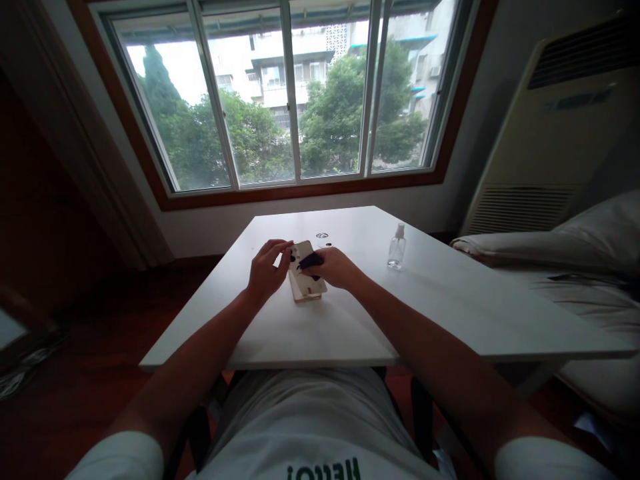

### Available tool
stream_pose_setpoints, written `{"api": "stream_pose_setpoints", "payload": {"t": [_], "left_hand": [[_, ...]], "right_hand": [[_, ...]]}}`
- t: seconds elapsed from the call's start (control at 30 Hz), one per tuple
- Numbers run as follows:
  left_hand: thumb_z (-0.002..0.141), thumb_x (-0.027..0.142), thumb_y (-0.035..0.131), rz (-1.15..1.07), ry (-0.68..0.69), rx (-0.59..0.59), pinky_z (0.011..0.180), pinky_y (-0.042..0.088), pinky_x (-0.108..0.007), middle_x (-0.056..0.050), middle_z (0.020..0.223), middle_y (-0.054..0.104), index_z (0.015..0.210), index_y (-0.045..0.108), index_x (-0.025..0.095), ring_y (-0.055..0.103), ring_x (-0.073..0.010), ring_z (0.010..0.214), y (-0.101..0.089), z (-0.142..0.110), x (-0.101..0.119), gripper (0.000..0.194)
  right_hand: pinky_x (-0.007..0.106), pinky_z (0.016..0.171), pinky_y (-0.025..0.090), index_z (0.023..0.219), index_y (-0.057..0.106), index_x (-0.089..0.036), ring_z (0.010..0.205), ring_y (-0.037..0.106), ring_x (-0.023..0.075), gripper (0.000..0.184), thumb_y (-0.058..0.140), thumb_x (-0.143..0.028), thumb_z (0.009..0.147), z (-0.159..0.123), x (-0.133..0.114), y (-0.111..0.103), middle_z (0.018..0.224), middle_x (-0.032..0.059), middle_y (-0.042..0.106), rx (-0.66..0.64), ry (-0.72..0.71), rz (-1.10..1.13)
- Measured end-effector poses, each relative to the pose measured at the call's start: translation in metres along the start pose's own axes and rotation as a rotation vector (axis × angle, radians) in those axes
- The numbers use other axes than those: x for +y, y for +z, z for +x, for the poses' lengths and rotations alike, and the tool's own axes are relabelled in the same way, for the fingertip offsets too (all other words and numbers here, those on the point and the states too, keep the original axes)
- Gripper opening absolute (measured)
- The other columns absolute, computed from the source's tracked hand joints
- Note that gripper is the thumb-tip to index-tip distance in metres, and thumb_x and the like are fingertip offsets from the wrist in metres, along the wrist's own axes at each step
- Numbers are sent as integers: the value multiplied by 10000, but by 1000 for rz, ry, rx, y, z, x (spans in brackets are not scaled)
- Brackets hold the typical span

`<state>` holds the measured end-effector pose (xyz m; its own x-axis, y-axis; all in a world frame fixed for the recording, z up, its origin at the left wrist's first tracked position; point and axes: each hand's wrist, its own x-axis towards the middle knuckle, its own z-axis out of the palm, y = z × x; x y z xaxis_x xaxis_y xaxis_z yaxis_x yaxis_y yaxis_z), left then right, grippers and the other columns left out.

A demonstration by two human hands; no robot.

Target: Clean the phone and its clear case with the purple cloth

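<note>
Above the white table (450,307), we see the left hand (265,268) gripping the phone (314,287) by its edge, likely bracing it; the right hand (336,265) pinches a dark cloth (309,261) against its back, seemingly keeping contact; a spray bottle (397,251) stands right on the table, reachable.

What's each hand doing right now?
Left hand: fingers curled at the phone's top left edge.
Right hand: closed on a dark cloth, held against the phone's back.
</note>
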<state>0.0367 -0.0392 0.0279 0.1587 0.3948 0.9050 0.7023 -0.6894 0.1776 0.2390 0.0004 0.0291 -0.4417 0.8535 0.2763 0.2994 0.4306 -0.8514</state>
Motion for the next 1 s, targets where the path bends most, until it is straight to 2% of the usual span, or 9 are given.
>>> {"api": "stream_pose_setpoints", "payload": {"t": [0.13,0.3,0.53,1.0], "left_hand": [[1006,288,517,22,-36,25,856,551,-338,-72,1043,685,1073,692,195,650,-181,993,-3,1,-6,210],[1018,340,483,50,-81,39,796,540,-327,-65,977,689,940,670,191,643,-175,909,-5,2,-9,251],[1014,353,486,93,-128,50,769,510,-313,-42,873,663,886,652,188,619,-162,825,-7,3,-16,266],[1007,428,484,185,-242,46,668,449,-282,-21,791,626,800,563,188,589,-151,725,-6,1,-25,327]], "right_hand": [[266,656,524,912,795,-186,706,695,188,235,790,-243,685,0,5,6,807,30,757,-22,41,-94],[258,630,500,895,806,-191,691,687,189,243,807,-236,656,2,12,11,804,45,755,-59,83,-196],[248,589,442,864,812,-169,684,672,195,246,827,-263,638,-1,7,10,763,69,742,-78,89,-382],[241,570,432,884,816,-210,662,668,187,311,862,-292,588,-1,16,13,765,46,742,-108,117,-391]]}}
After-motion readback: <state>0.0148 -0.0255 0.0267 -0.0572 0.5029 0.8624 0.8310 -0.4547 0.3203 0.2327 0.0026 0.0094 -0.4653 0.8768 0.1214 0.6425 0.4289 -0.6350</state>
